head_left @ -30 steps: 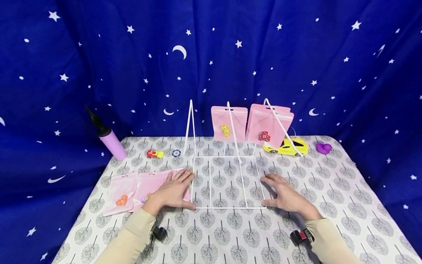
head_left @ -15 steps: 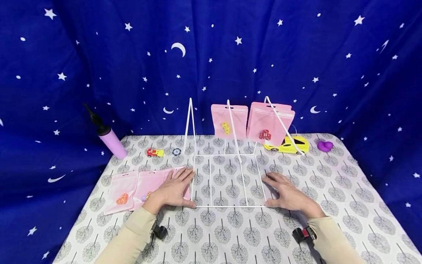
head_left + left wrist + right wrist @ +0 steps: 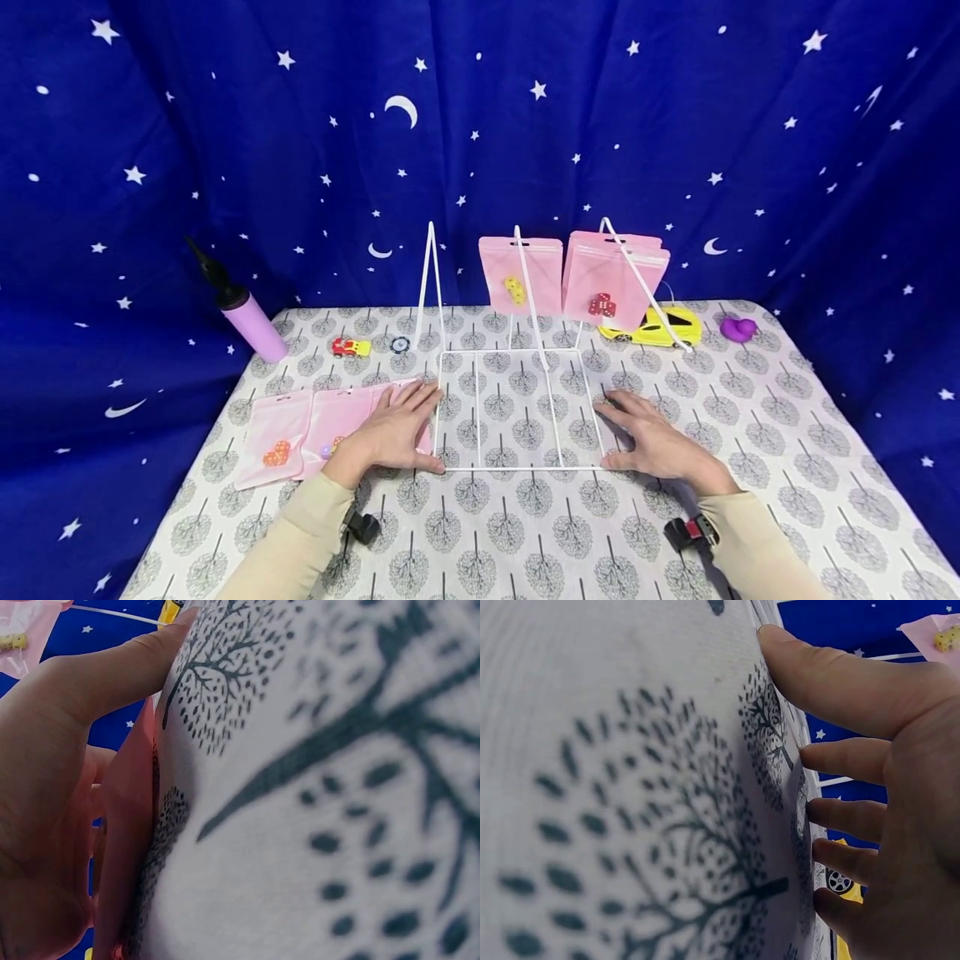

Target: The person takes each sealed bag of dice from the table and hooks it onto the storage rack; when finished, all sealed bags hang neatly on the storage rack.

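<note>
A: Where does the white wire rack (image 3: pixel 517 392) stand?

B: In the middle of the table (image 3: pixel 750 433), its flat base frame on the tree-print cloth and its upright prongs rising at the far edge. Both hands lie at its near corners.

A: How do the hands lie?

B: The left hand (image 3: pixel 392 435) rests flat, fingers straight and released, partly on the nearest of the pink pouches on the table (image 3: pixel 315 429), with its thumb at the frame's near left corner. The right hand (image 3: pixel 651 440) rests flat just outside the near right corner, fingers spread and relaxed, grasping nothing.

A: Do the hands touch the wire?

B: I cannot tell; the thin wire runs right by the thumbs. The wrist views show only blurred cloth and fingers pressed against it.

A: What hangs on the rack?

B: Two sets of pink pouches: one with yellow dice (image 3: pixel 521 275), one with red dice (image 3: pixel 613 279), the latter seeming several stacked, count unclear.

A: And further out?

B: A yellow toy car (image 3: pixel 652 329) partly hidden behind the red-dice pouch, a purple object (image 3: pixel 738 329) of unclear shape, a small red and yellow toy (image 3: pixel 351 347), a dark round chip (image 3: pixel 401 344), and a lilac pump (image 3: pixel 243 310) at the left edge.
</note>
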Demonstrator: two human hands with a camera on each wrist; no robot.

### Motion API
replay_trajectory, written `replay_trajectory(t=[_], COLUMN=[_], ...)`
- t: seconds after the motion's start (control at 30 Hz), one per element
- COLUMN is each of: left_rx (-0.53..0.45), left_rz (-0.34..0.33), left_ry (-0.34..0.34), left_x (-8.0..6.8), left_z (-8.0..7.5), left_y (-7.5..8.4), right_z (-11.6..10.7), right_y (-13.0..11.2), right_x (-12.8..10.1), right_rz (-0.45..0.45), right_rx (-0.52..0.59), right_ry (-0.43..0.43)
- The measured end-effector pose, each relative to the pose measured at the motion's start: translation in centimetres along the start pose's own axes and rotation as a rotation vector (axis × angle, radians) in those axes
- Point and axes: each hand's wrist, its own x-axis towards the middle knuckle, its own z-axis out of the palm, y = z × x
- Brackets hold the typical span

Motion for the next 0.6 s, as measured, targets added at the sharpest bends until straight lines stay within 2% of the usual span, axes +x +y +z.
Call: replay_trajectory(t=[0.13, 0.33, 0.6], left_rx=[0.004, 0.007, 0.018], left_rz=[0.004, -0.005, 0.007], left_ry=[-0.003, -0.046, -0.041], left_x=[-0.06, -0.21, 0.00], left_z=[-0.02, -0.49, -0.59], left_y=[0.09, 0.31, 0.43], right_z=[0.03, 0.04, -0.24], right_y=[0.05, -0.03, -0.04], right_x=[-0.05, 0.06, -0.04], right_rz=[-0.008, -0.048, -0.002], right_rx=[-0.005, -0.023, -0.026], right_ry=[-0.003, -0.004, -0.053])
